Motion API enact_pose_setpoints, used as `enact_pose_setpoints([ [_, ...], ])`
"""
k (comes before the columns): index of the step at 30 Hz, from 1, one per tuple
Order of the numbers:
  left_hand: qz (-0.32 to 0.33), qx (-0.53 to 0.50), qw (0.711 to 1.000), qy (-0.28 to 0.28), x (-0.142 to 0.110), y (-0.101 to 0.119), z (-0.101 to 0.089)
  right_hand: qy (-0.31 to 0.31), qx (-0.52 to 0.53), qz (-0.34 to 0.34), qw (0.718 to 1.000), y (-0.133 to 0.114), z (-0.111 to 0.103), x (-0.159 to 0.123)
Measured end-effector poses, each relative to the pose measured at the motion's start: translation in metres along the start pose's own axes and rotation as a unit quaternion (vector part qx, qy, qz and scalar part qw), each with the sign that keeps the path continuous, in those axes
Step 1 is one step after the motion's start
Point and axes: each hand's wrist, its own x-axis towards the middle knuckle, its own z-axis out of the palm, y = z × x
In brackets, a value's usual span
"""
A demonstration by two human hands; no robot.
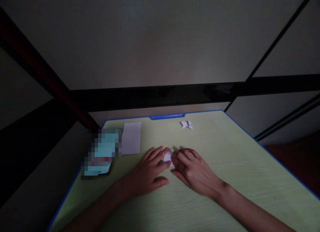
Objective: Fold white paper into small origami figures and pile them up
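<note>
Behind the table's far edge rises a pale, panelled wall [160,41] crossed by a glossy black band [160,97]. Against it stands a pale green, wood-grained table [232,155] with blue edging. Over its middle the person's two bare hands come in from the near edge. The left hand [151,172] lies palm down, fingers spread, thumb apart; the right hand [193,172] is curled, its fingertips bunched, and whether they pinch anything cannot be told.

Along the left edge rests a dark-rimmed, phone-like device [106,148] with a pale blue screen, obscured by pixelation; it seems angled for viewing from the near edge. Just beside it, toward the far left corner, lies a flat white paper rectangle [131,138], probably set there within reach. A slim blue plastic strip [167,117] sits midway along the far edge; to its right, near that edge, is a creased white paper piece [186,125], apparently put out of the hands' way.

Between the hands, on the tabletop, is a small white piece of paper [167,156], partly covered. The left fingertips appear to steady it. No container shows.
</note>
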Motion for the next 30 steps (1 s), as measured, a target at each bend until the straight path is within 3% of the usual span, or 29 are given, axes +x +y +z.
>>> enact_pose_setpoints([
  [9,0.001,-0.005,1.000,0.015,0.000,-0.002,0.004,-0.012,0.027,-0.003,1.000,0.009,0.002,0.013],
  [16,-0.003,-0.010,1.000,0.012,0.000,-0.002,0.002,-0.043,0.043,-0.030,0.998,0.013,-0.004,-0.006],
  [30,-0.004,0.001,1.000,0.005,0.000,-0.002,0.003,-0.006,0.064,-0.001,0.998,0.008,-0.003,-0.017],
])
